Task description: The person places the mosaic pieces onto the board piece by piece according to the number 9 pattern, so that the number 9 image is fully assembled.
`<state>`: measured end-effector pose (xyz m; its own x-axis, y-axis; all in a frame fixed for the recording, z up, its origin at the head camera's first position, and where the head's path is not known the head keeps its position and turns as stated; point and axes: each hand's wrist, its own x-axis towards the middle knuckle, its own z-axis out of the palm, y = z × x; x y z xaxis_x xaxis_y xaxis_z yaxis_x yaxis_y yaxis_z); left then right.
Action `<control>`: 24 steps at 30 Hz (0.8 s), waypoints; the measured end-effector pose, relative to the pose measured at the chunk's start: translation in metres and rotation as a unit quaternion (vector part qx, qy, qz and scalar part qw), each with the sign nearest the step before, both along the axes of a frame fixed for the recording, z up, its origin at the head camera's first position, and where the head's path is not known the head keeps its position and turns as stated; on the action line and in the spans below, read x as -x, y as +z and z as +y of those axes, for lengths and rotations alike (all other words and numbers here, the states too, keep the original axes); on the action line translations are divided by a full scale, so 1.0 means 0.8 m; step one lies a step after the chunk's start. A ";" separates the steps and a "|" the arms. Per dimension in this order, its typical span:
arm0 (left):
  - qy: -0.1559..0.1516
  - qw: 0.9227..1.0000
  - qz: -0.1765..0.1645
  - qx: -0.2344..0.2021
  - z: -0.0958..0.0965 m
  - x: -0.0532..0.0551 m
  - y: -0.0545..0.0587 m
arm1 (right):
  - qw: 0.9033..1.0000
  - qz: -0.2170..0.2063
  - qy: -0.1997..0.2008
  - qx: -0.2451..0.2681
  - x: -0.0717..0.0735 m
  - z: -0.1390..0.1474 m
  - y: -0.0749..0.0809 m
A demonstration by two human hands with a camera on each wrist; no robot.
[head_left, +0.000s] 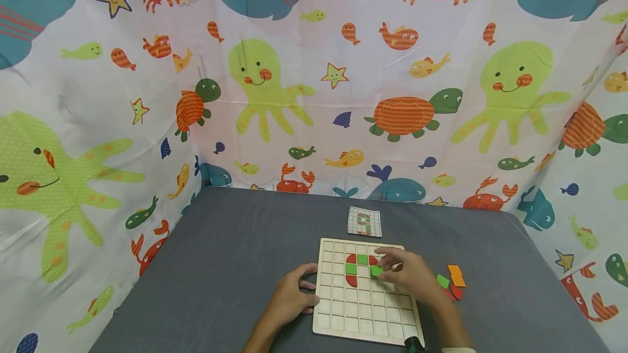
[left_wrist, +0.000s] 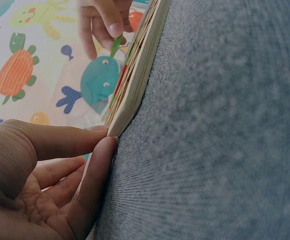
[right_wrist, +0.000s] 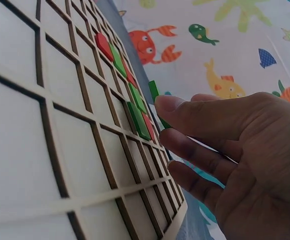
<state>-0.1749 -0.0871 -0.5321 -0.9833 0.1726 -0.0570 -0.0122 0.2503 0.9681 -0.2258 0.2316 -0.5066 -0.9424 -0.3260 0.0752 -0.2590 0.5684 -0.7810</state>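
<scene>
A wooden grid board [head_left: 343, 309] lies on the dark grey cloth. My left hand [head_left: 288, 294] is at its left side; in the left wrist view thumb and finger pinch the board's edge [left_wrist: 130, 102]. Over the upper right part of the board, my right hand [head_left: 409, 274] pinches a small green tile [right_wrist: 153, 90], held on edge above the surface. Red and green tiles sit in the upper cells, among them a green square [head_left: 362, 259] and a red rounded piece [head_left: 351, 281]. Another green tile [right_wrist: 138, 121] lies in the board beside a red one, close to my right fingertips.
Right of the board is a small pile of loose tiles: orange [head_left: 456, 275], green [head_left: 443, 281] and red [head_left: 457, 292]. Behind the board lies a pattern card [head_left: 364, 222] with a coloured grid. A printed sea-animal curtain [head_left: 304, 168] encloses the table. A small black object [head_left: 414, 345] covers the board's near right corner.
</scene>
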 end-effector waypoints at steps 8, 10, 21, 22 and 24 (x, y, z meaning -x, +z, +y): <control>0.000 1.000 0.001 -0.012 -0.001 -0.002 0.002 | 0.999 -0.025 0.018 0.018 -0.003 -0.014 0.002; 0.000 1.000 0.001 -0.015 -0.001 -0.002 0.002 | 0.999 -0.027 0.020 0.018 -0.004 -0.016 0.002; -0.001 1.000 0.000 -0.017 -0.001 0.000 0.000 | 0.998 -0.035 0.041 0.011 -0.002 -0.027 -0.005; -0.001 1.000 0.001 -0.018 -0.001 0.000 0.000 | 0.998 -0.035 0.044 0.011 -0.002 -0.028 -0.005; -0.002 1.000 0.001 -0.018 -0.001 -0.001 0.001 | 0.998 -0.035 0.052 0.011 -0.002 -0.030 -0.006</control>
<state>-0.1742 -0.0883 -0.5315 -0.9828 0.1783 -0.0490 -0.0096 0.2159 0.9764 -0.2244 0.2077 -0.5111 -0.9064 -0.4220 0.0187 -0.2604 0.5235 -0.8112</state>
